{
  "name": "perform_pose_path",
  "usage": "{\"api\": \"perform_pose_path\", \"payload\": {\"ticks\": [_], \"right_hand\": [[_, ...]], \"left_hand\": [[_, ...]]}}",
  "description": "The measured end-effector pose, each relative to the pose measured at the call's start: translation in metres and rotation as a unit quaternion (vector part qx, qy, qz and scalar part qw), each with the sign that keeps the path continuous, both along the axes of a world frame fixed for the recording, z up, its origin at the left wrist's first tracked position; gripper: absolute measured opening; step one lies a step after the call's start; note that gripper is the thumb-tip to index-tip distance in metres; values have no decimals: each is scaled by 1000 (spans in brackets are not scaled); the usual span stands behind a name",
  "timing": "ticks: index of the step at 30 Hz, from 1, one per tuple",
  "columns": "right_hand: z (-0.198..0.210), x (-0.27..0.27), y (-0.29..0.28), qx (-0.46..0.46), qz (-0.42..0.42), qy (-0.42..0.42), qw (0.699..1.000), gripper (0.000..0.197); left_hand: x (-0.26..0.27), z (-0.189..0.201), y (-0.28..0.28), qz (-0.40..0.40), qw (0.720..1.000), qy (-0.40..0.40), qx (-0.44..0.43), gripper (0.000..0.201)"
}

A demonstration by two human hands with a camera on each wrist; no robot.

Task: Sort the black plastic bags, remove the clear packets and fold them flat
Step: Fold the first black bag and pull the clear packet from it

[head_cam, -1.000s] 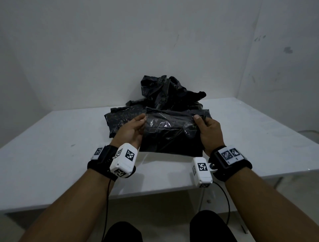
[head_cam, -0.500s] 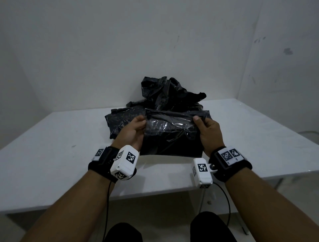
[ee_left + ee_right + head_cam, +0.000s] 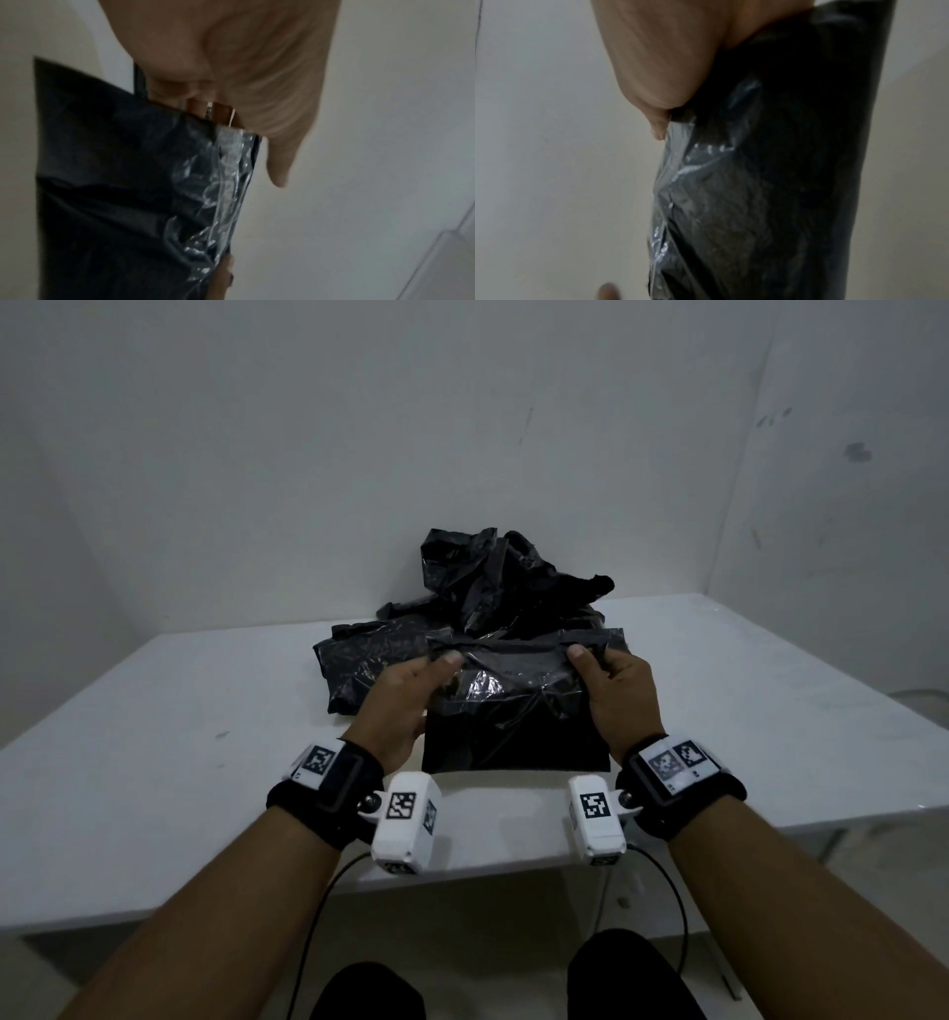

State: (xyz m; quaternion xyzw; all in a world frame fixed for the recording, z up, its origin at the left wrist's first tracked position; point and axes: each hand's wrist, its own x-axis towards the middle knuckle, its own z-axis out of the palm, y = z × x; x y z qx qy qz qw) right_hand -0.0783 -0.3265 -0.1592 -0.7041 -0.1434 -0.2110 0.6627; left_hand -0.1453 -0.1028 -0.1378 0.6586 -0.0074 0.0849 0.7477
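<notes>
Both hands are pinching a clear packet of black bags (image 3: 516, 706) by its top corners, the left hand (image 3: 405, 706) and right hand (image 3: 619, 698) holding it up above the white counter (image 3: 770, 690). Crumpled black bags (image 3: 493, 588) are lying just behind, perhaps touching it.

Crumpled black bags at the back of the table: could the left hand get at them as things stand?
Probably not yet. The left hand grips the near packet, as does the right hand, and that packet sits between the hands and the crumpled black bags. Letting go would free the way.
</notes>
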Motion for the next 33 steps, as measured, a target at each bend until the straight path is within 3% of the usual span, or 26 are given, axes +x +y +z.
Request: {"api": "perform_pose_path", "payload": {"ticks": [4,7,12,17,20,23,30,33], "right_hand": [[-5,1,2,27,55,66,996,49],[-9,0,3,58,78,103,990,25],[-9,-3,5,47,43,57,996,14],[-8,-8,15,-14,54,46,997,38],[-9,-5,15,12,64,64,996,27],[-8,-4,14,47,74,88,992,32],[-11,-2,21,-39,69,76,994,27],[-11,-1,22,-45,82,78,993,26]], "left_hand": [[6,-4,-5,73,997,-14,-4,26],[8,-9,-2,112,993,-25,30,30],[3,-8,1,45,997,19,-56,33],[-2,-14,-9,67,997,5,39,27],[0,-15,1,104,993,-9,59,16],[-1,-12,4,117,991,-17,58,6],[-3,-12,6,70,996,2,51,23],[-1,-9,18,73,997,35,19,8]]}}
